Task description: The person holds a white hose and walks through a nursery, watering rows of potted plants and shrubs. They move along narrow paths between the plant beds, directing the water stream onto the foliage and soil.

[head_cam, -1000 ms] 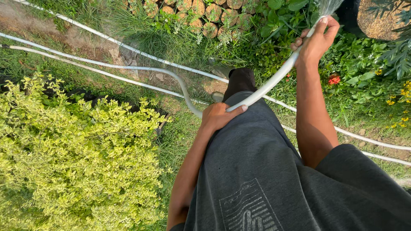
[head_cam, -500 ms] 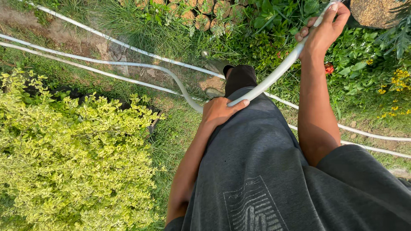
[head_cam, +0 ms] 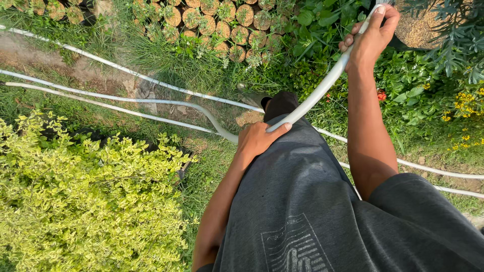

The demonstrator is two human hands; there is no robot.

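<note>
While we hold the pale grey flexible garden hose in both grips, its long axis runs diagonally: left hand closed around it low at our hip, right hand closed around it up-right, nearer its outlet.

hose end cut off at top edge, its middle hidden under left hand — shoe mostly hidden

White hose, yellow-green shrub

Yellow-green shrub, log-end edging, red flower, grass.
</note>
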